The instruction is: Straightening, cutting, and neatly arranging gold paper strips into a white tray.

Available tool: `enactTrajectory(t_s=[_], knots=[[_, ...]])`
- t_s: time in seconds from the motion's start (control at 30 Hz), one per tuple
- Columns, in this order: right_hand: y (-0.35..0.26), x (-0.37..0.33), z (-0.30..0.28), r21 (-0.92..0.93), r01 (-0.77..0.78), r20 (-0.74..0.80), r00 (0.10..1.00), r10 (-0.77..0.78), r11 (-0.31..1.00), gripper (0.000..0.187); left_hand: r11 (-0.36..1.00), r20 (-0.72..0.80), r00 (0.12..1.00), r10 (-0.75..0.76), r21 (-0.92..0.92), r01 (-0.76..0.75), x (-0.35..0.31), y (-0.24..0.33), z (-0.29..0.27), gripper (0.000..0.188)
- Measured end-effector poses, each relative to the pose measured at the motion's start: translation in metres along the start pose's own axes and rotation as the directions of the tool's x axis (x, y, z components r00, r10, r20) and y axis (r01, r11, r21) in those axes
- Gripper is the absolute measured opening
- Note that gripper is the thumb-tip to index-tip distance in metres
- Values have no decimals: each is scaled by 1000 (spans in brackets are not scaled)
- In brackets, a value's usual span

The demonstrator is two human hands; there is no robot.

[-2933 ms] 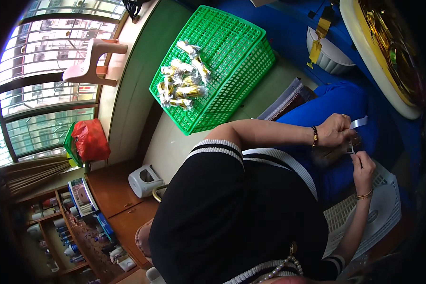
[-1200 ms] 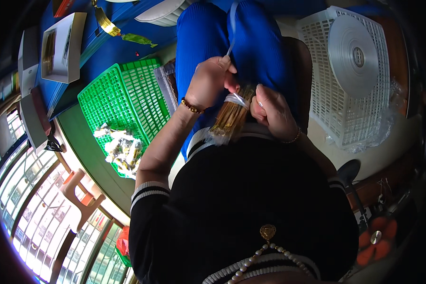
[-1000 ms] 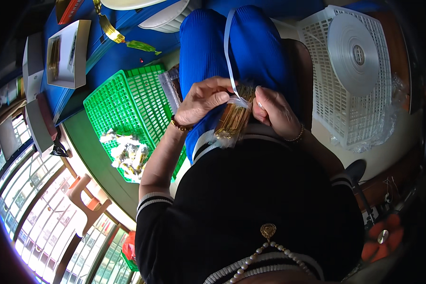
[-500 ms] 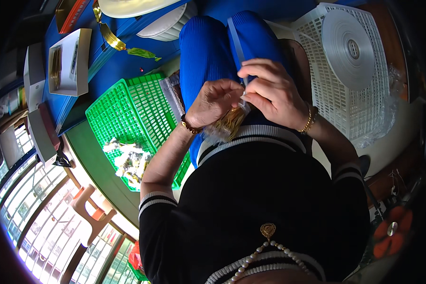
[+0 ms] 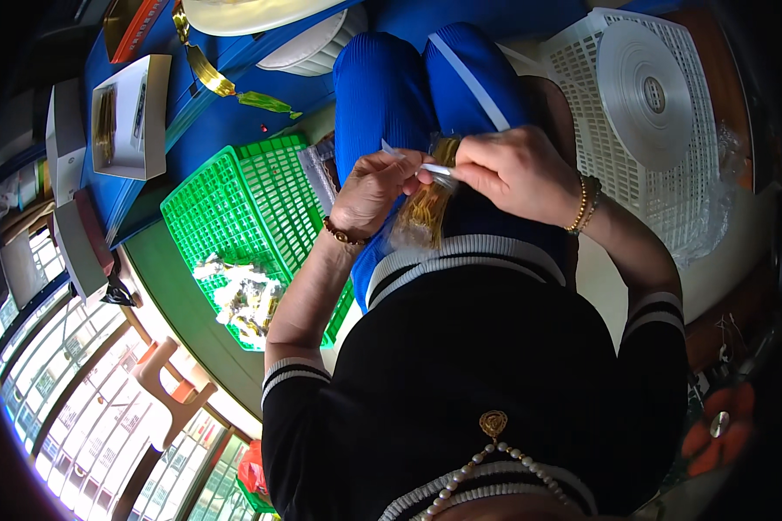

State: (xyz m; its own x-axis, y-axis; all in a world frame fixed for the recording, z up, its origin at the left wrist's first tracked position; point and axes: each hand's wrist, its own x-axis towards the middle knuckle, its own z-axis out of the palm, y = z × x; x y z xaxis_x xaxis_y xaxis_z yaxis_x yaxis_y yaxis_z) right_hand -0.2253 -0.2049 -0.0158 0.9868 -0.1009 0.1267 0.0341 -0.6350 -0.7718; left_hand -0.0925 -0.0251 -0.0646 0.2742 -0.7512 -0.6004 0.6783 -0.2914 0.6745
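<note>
A bundle of thin gold pieces in clear plastic (image 5: pixel 424 215) lies in my lap between my hands. Across it, a narrow whitish ribbon (image 5: pixel 438 170) is stretched tight. My left hand (image 5: pixel 372 191) pinches one side of this ribbon, and a short end sticks up past its fingers. The other side is gripped by my right hand (image 5: pixel 520 172), its fingers closed. A longer ribbon strip (image 5: pixel 471 78) runs over my right thigh toward the right hand. Whether the ribbon is knotted cannot be made out.
On my right, a large ribbon roll (image 5: pixel 639 104) leans on a white basket (image 5: pixel 617 204). A green basket (image 5: pixel 235 200) with shiny wrapped pieces (image 5: pixel 243 295) stands at my left. Beyond it, an open white box (image 5: pixel 152 113) rests on a blue surface, near a gold-green strip (image 5: pixel 208 74).
My hands were close together and have drawn apart sideways, pulling the ribbon tight. More of the gold bundle shows between them. The strip over my thigh now slants more.
</note>
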Motion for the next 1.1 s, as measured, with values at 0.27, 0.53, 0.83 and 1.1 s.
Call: enactTrajectory(t_s=[0.27, 0.53, 0.83, 1.1], knots=[[21, 7, 18, 345, -240, 137, 969, 204, 907, 10, 984, 65, 994, 85, 152, -94, -3, 5, 6, 11], [32, 12, 43, 193, -215, 220, 960, 171, 958, 11, 304, 311, 778, 545, 792, -530, 11, 7, 7, 16], [45, 13, 30, 469, -397, 279, 914, 294, 789, 12, 123, 337, 780, 526, 878, -463, 20, 15, 9, 19], [43, 29, 20, 257, -230, 276, 948, 157, 939, 6, 344, 275, 809, 519, 799, -493, 25, 11, 5, 16]])
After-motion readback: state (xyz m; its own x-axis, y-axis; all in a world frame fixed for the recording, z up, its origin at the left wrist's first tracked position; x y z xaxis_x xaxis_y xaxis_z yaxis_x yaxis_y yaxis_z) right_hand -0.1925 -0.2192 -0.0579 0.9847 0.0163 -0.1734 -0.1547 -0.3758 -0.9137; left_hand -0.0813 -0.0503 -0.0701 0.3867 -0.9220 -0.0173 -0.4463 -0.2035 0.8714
